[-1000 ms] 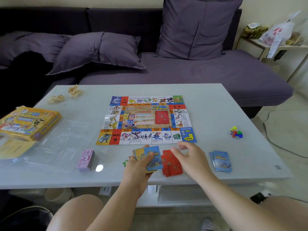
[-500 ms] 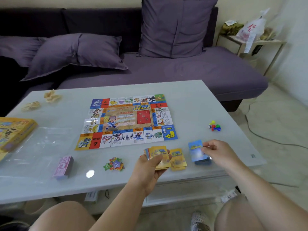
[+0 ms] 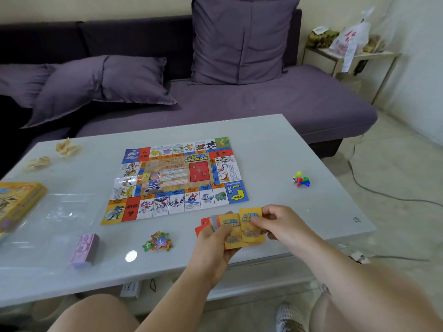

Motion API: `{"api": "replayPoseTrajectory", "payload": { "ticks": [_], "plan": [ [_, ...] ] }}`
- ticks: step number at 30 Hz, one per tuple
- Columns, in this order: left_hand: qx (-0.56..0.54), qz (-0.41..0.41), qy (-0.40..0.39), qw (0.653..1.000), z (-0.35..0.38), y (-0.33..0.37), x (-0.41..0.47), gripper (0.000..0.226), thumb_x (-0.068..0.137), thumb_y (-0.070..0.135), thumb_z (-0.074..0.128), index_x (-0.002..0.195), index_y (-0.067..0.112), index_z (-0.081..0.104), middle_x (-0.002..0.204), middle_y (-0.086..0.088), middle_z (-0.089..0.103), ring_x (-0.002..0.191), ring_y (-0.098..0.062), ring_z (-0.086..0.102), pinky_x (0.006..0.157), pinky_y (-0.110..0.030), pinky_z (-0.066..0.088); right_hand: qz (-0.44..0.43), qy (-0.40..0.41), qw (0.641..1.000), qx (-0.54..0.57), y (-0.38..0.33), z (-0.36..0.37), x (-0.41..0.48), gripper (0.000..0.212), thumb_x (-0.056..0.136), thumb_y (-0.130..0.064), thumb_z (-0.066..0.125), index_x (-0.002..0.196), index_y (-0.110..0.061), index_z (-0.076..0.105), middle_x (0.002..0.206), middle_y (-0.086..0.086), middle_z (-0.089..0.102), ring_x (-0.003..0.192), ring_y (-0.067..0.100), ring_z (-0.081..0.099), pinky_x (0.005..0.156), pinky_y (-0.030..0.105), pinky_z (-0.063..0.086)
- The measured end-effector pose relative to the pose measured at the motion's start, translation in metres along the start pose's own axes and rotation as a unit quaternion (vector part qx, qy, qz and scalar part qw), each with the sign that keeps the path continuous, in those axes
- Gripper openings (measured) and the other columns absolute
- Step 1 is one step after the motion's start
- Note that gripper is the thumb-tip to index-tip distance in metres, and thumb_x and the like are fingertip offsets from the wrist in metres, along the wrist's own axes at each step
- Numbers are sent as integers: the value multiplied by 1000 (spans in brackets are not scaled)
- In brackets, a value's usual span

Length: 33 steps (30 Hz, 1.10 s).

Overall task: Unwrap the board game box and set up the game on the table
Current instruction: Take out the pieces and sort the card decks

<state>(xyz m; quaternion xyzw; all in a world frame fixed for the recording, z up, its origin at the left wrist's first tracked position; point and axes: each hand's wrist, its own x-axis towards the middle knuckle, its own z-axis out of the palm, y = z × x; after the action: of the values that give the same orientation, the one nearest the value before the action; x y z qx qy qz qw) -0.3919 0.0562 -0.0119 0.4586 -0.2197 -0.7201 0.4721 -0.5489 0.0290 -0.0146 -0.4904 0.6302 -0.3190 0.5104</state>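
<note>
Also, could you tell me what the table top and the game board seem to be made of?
Table top: probably glass or glossy laminate; it reflects a bright light spot. Game board: seemingly thin printed paper; its left edge looks wavy.

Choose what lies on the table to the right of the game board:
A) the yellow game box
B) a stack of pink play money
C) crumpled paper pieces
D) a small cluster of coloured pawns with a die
D: the coloured pawns and a white die lie on the table, apart from the game board on its right side.
</note>
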Motion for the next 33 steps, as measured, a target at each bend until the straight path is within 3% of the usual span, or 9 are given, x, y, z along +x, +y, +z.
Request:
{"api": "replayPoseTrajectory", "payload": {
  "ticks": [5,9,13,16,18,21,23,28,33],
  "plan": [
    [32,30,45,998,-6,-1,3,13,91,-3,53,92,7,61,75,-7,73,71,-19,70,60,-26,57,34,-28,995,89,4,9,-3,6,86,-17,68,87,-11,69,76,1,65,61,7,56,55,20,44],
    [46,16,26,998,-2,-2,1,13,90,0,55,99,6,63,84,-12,72,74,-21,69,63,-26,57,16,-48,997,61,4,22,-5,11,87,-22,66,88,-12,72,88,6,73,83,21,68,76,36,55],
    [-47,-22,32,998,-7,2,2,16,94,7,49,108,4,57,95,-15,71,84,-23,68,70,-34,57,20,45,997,58,4,13,4,13,87,-16,65,78,-6,66,70,4,60,66,17,54,58,23,39],
    [-86,-42,45,994,-19,8,5,26,96,1,36,116,-3,53,109,-21,66,97,-29,63,82,-41,52,-11,94,995,-7,5,6,10,5,85,-13,67,87,-9,71,77,3,69,72,18,63,62,20,44],
    [-49,-27,44,997,-25,10,5,27,96,-3,35,113,-4,55,109,-19,66,98,-28,63,82,-40,52,-16,100,993,-63,6,10,11,22,83,-17,70,104,-9,68,88,3,71,78,15,65,63,16,45],
    [-8,-6,39,999,-28,10,3,21,94,-4,42,105,0,60,98,-16,70,91,-28,66,85,-43,51,-29,147,969,-195,6,17,10,49,83,-31,70,127,-17,56,114,-1,63,102,14,58,81,22,42],
    [5,-5,40,999,-28,10,2,18,93,-3,46,105,1,59,94,-15,71,85,-28,67,83,-44,52,-73,164,960,-216,1,22,4,48,84,-37,67,127,-19,55,119,-4,58,110,13,53,86,22,40],
    [33,4,0,999,-27,10,-3,18,90,-1,53,107,3,58,89,-14,72,83,-25,68,80,-38,55,-75,-9,989,-126,-19,45,-4,19,81,-37,71,89,-20,66,78,-13,62,69,-3,57,57,7,38],
    [-25,-1,-1,1000,-40,19,-12,19,94,-3,41,105,-1,56,87,-18,72,79,-27,69,72,-38,59,-45,-7,997,-61,-17,54,5,7,87,-25,67,90,-18,67,82,-6,68,69,-2,61,54,3,41]
  ]
}}
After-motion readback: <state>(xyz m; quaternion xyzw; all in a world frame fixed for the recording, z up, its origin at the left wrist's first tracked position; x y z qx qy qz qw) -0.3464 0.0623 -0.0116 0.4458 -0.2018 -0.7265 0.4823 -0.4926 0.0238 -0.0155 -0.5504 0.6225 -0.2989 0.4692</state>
